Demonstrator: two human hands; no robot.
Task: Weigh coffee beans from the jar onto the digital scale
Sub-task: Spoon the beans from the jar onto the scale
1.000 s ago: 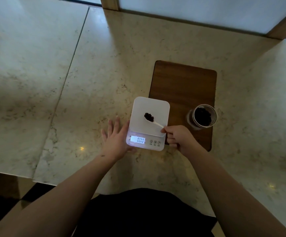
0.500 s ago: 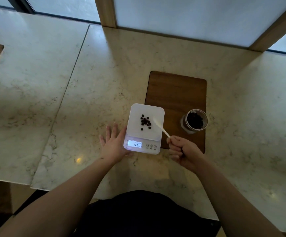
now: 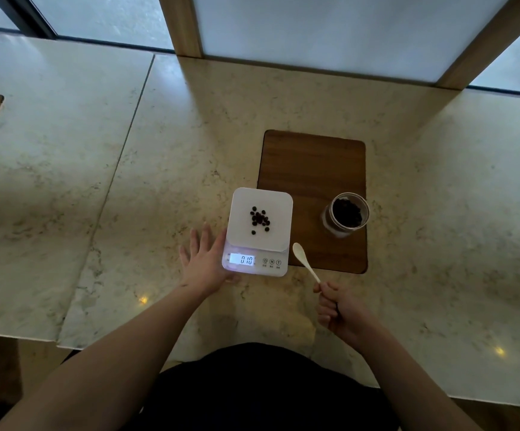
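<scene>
A white digital scale [image 3: 258, 233] is set near the front edge of the marble tabletop [image 3: 97, 188], with a small scatter of coffee beans [image 3: 260, 219] lying on its platform. The left hand [image 3: 206, 263] is laid flat, fingers spread wide, against the scale's left side. A white spoon [image 3: 306, 261] is held in the closed grip of the right hand [image 3: 338, 309], its bowl empty, just right of the scale. The open jar [image 3: 345, 214] of beans stands on a wooden board [image 3: 313, 169].

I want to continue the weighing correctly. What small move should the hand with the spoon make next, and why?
Probably carry the empty white spoon in the right hand to the open jar for another scoop. Only a few coffee beans lie on the scale, the display reads low, and the left hand steadies it.
</scene>
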